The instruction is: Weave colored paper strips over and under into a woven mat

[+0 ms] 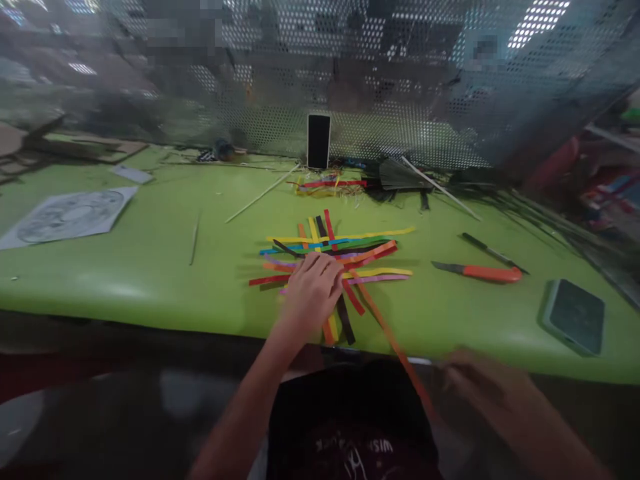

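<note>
The left hand [314, 279] rests on the crossed strips [371, 253] on the worktop [173, 287], seemingly steadying them — whether it or the blurred right hand [477, 379] near the orange strip [384, 325] grasps anything, I can't tell.

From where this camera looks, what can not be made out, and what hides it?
In the head view:
Middle of the coloured strips: covered by the left hand.
Whether the right hand grips the orange strip: motion blur.
Fine lines on the paper sheet: blurred.
</note>
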Demonstrator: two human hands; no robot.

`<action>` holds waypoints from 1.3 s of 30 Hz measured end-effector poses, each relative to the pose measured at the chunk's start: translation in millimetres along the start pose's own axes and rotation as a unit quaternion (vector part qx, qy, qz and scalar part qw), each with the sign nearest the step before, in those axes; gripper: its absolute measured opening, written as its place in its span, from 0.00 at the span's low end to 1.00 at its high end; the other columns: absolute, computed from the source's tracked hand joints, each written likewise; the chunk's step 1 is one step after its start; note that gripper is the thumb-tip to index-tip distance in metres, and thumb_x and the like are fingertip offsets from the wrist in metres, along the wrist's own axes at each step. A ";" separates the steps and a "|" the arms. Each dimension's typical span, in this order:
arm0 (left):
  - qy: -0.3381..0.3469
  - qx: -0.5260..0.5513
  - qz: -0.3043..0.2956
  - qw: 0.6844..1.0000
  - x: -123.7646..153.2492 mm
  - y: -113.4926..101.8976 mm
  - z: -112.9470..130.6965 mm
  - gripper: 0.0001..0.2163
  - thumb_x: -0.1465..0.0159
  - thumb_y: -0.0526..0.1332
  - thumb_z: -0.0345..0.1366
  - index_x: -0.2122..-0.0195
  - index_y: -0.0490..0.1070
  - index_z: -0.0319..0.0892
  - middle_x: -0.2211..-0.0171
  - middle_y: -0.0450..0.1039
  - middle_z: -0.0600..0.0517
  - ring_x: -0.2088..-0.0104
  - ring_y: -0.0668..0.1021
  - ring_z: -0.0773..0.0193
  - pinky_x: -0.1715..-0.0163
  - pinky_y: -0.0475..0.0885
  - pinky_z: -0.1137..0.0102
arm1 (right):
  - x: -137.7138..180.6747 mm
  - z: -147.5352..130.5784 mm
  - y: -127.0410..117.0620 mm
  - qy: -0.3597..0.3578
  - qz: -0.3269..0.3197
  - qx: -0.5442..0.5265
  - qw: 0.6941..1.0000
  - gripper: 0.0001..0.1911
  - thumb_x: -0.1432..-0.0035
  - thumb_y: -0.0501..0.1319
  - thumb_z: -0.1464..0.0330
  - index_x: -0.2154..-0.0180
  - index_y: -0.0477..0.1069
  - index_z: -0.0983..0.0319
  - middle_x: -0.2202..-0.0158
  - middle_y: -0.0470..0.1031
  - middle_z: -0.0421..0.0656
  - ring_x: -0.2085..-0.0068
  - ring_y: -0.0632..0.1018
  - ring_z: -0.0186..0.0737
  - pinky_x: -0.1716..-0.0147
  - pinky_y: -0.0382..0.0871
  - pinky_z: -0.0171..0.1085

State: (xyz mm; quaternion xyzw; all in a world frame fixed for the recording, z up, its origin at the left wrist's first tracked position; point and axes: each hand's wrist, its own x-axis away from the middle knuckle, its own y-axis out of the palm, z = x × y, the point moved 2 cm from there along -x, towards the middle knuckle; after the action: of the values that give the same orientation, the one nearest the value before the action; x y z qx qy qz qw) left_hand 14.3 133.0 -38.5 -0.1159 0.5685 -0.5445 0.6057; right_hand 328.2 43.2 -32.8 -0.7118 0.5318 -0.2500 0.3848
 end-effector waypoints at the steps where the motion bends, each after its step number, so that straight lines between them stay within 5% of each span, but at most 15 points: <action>1: -0.008 -0.002 -0.020 1.000 0.3 5.8 -2.2 0.07 0.29 0.60 0.27 0.52 0.75 0.38 0.53 0.77 0.45 0.49 0.76 0.51 0.47 0.75 0.56 | -16.1 -14.3 5.2 -0.038 0.013 0.024 0.999 0.11 0.31 0.59 0.60 0.59 0.79 0.56 0.67 0.81 0.43 0.69 0.79 0.40 0.69 0.75 0.36; 4: -0.017 0.001 -0.072 0.997 4.6 14.3 -2.3 0.11 0.28 0.61 0.30 0.46 0.73 0.38 0.46 0.76 0.45 0.43 0.74 0.50 0.42 0.73 0.55 | -56.3 -40.6 32.3 -0.145 0.082 0.135 0.977 0.12 0.29 0.57 0.65 0.50 0.77 0.58 0.58 0.81 0.48 0.57 0.79 0.47 0.58 0.75 0.44; 9: -0.011 -0.018 -0.091 0.996 7.1 16.4 -0.2 0.11 0.27 0.59 0.32 0.45 0.74 0.37 0.46 0.76 0.44 0.43 0.74 0.52 0.42 0.72 0.56 | -78.4 -43.1 62.9 -0.175 0.097 0.245 0.949 0.18 0.28 0.56 0.69 0.40 0.73 0.59 0.51 0.78 0.50 0.52 0.75 0.49 0.54 0.68 0.46; 34: 0.045 -0.058 -0.067 0.995 15.1 18.1 -1.6 0.09 0.27 0.58 0.27 0.50 0.75 0.36 0.51 0.80 0.44 0.48 0.77 0.53 0.45 0.74 0.55 | -84.6 -40.4 69.6 -0.207 0.124 0.185 0.953 0.15 0.30 0.59 0.71 0.44 0.75 0.60 0.52 0.79 0.49 0.53 0.73 0.50 0.57 0.66 0.48; 39: 0.055 -0.043 -0.022 0.997 17.2 -5.7 6.3 0.10 0.27 0.57 0.26 0.50 0.76 0.40 0.48 0.79 0.44 0.45 0.77 0.52 0.44 0.74 0.53 | -85.9 -43.0 67.9 -0.219 0.125 0.185 0.950 0.15 0.30 0.58 0.72 0.44 0.75 0.62 0.53 0.79 0.50 0.54 0.73 0.51 0.58 0.66 0.49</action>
State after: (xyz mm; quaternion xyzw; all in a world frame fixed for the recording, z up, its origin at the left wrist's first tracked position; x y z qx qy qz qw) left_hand 12.3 114.2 -41.8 -0.1237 0.6214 -0.5382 0.5558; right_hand 230.4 103.3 -58.6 -0.5928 0.4641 -0.1319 0.6448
